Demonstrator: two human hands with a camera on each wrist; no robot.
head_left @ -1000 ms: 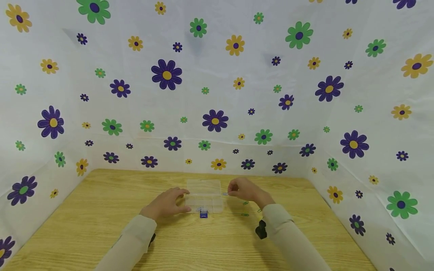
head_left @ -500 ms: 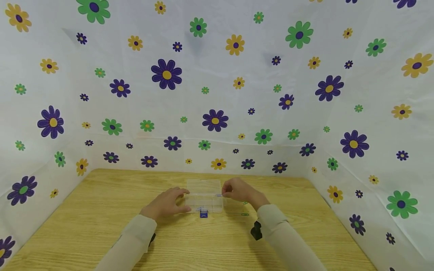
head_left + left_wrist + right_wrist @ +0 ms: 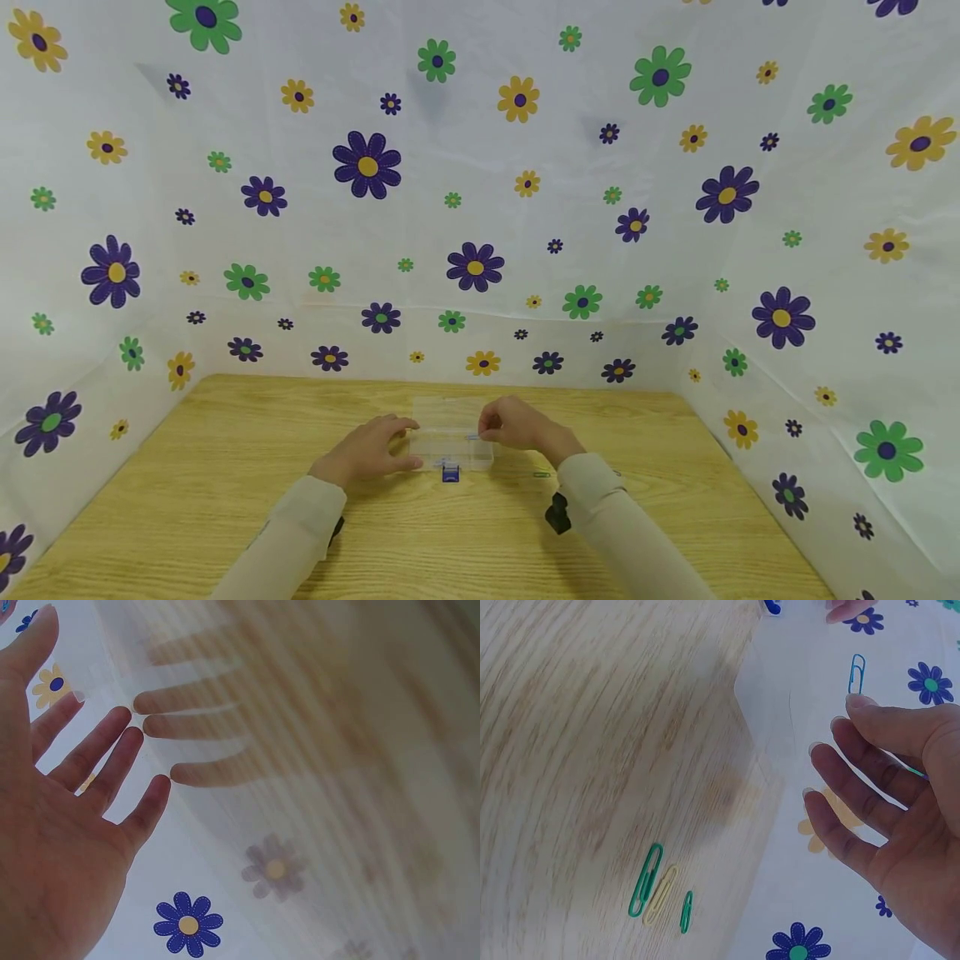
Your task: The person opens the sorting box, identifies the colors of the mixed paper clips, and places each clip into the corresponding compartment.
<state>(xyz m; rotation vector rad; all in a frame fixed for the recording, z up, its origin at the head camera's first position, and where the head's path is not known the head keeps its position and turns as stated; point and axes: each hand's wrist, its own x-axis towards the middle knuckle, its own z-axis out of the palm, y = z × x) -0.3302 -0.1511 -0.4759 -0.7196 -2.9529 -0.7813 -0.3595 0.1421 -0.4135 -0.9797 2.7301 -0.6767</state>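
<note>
1. Nowhere any readable writing, brand or label; the only print is the flower pattern on the cloth.
2. Left hand [image 3: 369, 451] sits lower centre of the head view, palm down, fingers straight and spread, fingertips touching the left edge of the clear plastic organizer box [image 3: 452, 433]. The left wrist view shows the same: fingers [image 3: 112, 746] extended, holding nothing.
3. Right hand [image 3: 517, 425] is at the box's right side, just right of frame centre, over the box's edge. In the right wrist view, thumb and index finger pinch a blue paper clip [image 3: 856, 673] at the upper right of the frame; the other fingers [image 3: 847, 802] are loosely curved and hold nothing.
4. The clip is held above the box. Cannot tell which compartment it is over.
5. Box has a blue latch [image 3: 450, 473] on its near side, centre of the frame. Lid state is unclear because the plastic is transparent.
6. Loose clips on the table: green paper clip [image 3: 646, 879], yellow paper clip [image 3: 661, 894] touching it, small green paper clip [image 3: 686, 911] just beside, all at lower centre of the right wrist view.
7. Surface is a light wood-grain table [image 3: 225, 500] across the bottom of the frame. White flower-print cloth [image 3: 480, 167] covers the back and both sides. Both arms are in beige sleeves [image 3: 300, 533].
</note>
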